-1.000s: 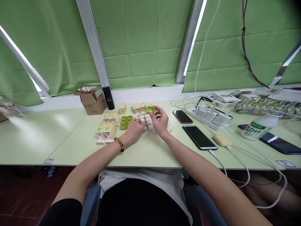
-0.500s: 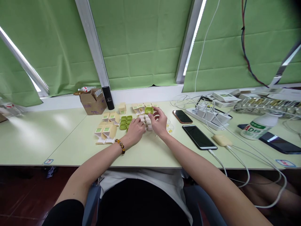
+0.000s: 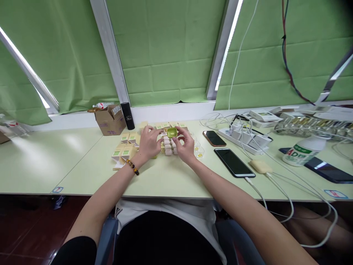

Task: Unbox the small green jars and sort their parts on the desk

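Observation:
My right hand pinches a small green square cup at its right side, thumb below and fingers above. Just left of the cup is my left hand, its thumb and fingers apart and curved, with nothing seen in them. Under the cup, pale pinkish-white rounded pieces lie in rows on the table. My left hand covers most of the group of green cups. Folded cream cartons with green squares stand to the left, and similar cartons stand behind the cup.
Clear plastic pieces with yellow spots lie right of my right hand. Two phones, a power strip, cables and a white bottle are farther right. A cardboard box and a black cylinder stand at the back left.
My left hand has lifted from the pale pieces, opened and moved left and up. My right hand has brought the green cup slightly left and down.

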`<state>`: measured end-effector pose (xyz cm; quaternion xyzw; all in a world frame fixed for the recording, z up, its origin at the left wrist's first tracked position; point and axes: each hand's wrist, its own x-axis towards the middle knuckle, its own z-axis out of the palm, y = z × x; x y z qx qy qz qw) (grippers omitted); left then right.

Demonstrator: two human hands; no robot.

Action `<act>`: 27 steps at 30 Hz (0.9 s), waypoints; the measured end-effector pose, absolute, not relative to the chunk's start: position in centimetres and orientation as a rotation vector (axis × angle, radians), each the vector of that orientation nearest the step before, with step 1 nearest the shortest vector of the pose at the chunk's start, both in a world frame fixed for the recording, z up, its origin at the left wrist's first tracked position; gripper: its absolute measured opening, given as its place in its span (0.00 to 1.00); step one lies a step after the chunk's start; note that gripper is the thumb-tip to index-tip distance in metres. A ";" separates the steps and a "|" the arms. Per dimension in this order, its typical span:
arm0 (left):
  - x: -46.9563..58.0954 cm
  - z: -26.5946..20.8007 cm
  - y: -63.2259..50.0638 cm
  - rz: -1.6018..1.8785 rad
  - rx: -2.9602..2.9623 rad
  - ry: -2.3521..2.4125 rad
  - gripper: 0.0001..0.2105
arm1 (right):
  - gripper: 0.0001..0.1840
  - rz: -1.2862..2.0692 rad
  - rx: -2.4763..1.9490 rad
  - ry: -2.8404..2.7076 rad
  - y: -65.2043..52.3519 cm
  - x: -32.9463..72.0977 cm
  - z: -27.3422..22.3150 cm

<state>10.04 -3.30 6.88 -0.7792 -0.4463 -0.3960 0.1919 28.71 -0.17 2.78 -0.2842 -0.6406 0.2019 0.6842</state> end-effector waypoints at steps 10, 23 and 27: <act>9.9 5.3 -4.1 -1.251 -2.112 -1.023 0.13 | 0.17 0.614 -0.460 -1.464 -1.6 27.7 2.7; 10.4 3.0 -4.2 -1.667 -2.222 -1.158 0.14 | 0.25 0.479 -0.560 -1.583 -2.2 27.2 2.0; 10.5 2.6 -4.1 -1.740 -2.268 -1.181 0.13 | 0.20 0.465 -0.548 -1.576 -2.2 27.1 2.2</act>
